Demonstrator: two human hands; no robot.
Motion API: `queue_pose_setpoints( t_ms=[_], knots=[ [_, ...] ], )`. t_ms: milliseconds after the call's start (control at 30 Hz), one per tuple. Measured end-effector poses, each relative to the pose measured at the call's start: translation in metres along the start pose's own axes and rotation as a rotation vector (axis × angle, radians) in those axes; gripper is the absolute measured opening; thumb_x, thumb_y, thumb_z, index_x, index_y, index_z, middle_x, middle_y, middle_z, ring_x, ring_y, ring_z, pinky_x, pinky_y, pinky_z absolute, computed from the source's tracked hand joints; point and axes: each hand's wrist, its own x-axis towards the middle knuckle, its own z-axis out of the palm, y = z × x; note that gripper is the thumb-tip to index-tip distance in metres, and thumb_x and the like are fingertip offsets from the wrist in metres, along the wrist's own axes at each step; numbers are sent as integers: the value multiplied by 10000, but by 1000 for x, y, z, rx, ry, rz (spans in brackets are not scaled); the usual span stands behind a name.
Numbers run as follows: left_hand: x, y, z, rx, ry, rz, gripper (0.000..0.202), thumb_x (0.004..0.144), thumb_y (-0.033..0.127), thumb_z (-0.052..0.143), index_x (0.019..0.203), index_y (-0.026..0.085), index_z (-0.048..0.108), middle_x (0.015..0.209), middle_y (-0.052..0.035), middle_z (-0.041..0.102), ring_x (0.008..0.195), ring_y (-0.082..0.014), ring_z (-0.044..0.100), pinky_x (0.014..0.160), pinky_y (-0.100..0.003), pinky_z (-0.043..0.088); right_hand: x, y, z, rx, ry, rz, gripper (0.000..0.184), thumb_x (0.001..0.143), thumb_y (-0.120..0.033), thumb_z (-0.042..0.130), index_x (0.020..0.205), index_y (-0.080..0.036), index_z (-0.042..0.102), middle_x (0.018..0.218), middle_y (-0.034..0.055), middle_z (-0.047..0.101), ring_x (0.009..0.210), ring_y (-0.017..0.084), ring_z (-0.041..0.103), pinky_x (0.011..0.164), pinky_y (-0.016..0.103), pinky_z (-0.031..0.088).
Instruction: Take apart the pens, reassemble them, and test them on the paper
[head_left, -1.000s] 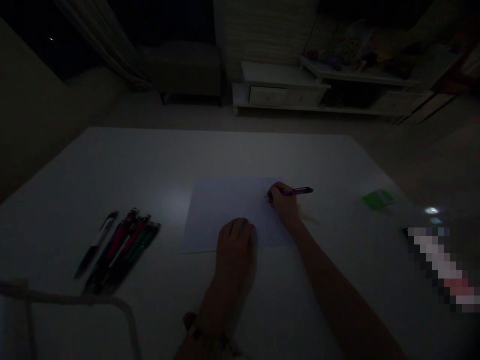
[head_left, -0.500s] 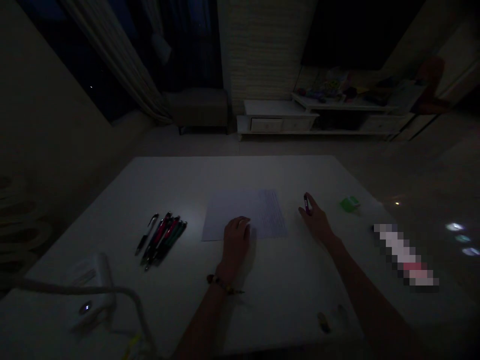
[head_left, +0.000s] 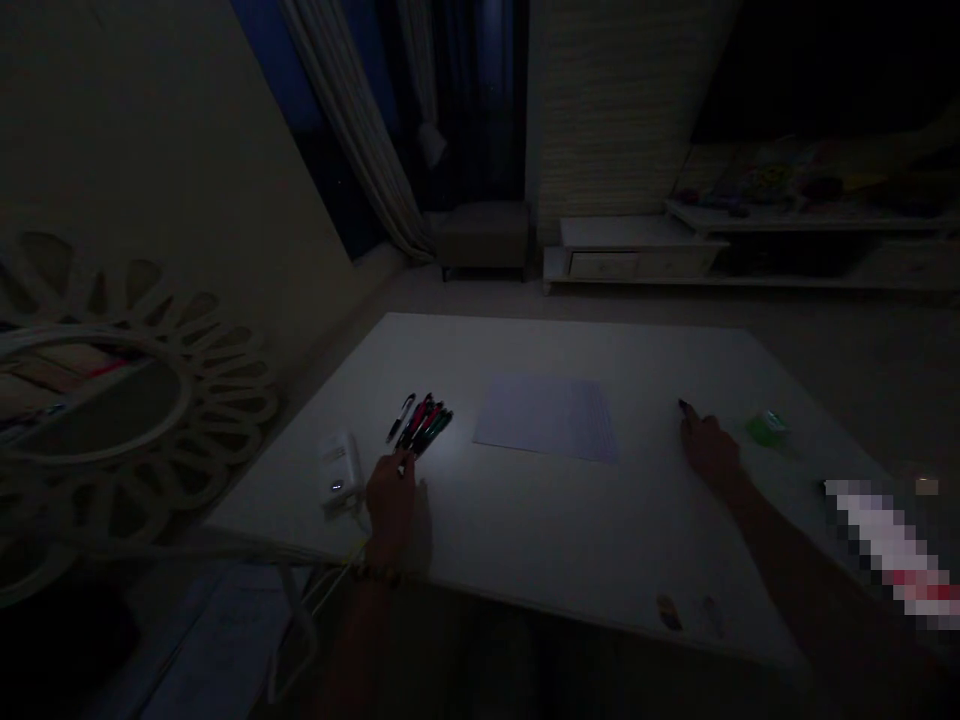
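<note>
Pens (head_left: 421,424) lie bunched on the white table (head_left: 525,350), left of centre, with the left hand's (head_left: 390,508) fingers (head_left: 401,468) curled at their lower ends, grip unclear. The right hand (head_left: 709,450) pinches a dark-tipped pen (head_left: 684,405) narrowly, right of the sheet (head_left: 547,418), whose right half shows faint lines of writing.

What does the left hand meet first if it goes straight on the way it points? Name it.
The bunch of pens lying on the white table, directly ahead of the left hand. The hand looks at or almost at them, but the dim light hides whether they touch.
</note>
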Motion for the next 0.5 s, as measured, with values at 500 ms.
queue_pose_setpoints(
  t_ms=[500],
  knots=[
    [77,-25,17,229,-245,-116,299,832,277,417,950,160,666,969,-121,661,865,-207,596,679,-267,395,-69,9,3,225,274,122,476,890,-403,341,1301,-174,408,1084,151,453,827,229,555,644,325,436]
  ],
)
